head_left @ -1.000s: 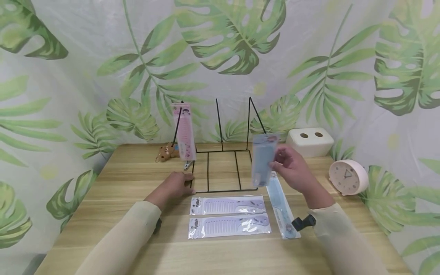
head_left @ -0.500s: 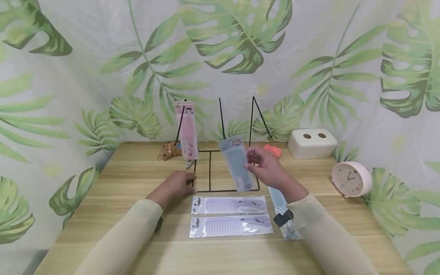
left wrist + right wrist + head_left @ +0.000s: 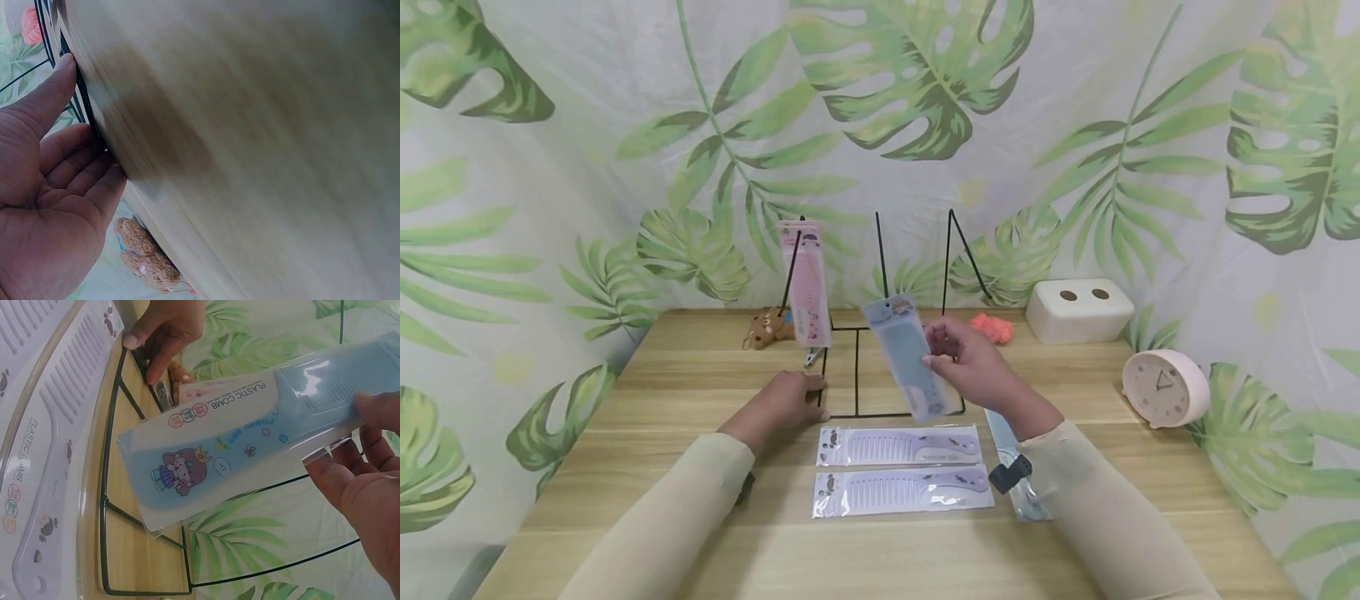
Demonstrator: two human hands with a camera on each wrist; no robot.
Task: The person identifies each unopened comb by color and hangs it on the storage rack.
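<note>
The right hand (image 3: pixel 966 362) pinches a packaged blue comb (image 3: pixel 905 354) by its right edge, thumb in front and fingers (image 3: pixel 340 465) behind, and holds it in the air above the base of the black wire rack (image 3: pixel 887 367). The comb's long axis runs nearly upright, tilted so that the printed header end leans up and to the left while the lower end hangs down toward the rack's front edge. The right forearm reaches in from the lower right with the wrist raised off the table. The left hand (image 3: pixel 784 400) lies low on the wooden table (image 3: pixel 700 392), its loosely curled fingers resting against the rack's front left corner, grasping nothing clearly beyond touching the wire. A pink packaged comb (image 3: pixel 806 283) hangs on the rack's left post. In front of the rack two purple packaged combs (image 3: pixel 898 467) lie flat, lengthwise left to right.
</note>
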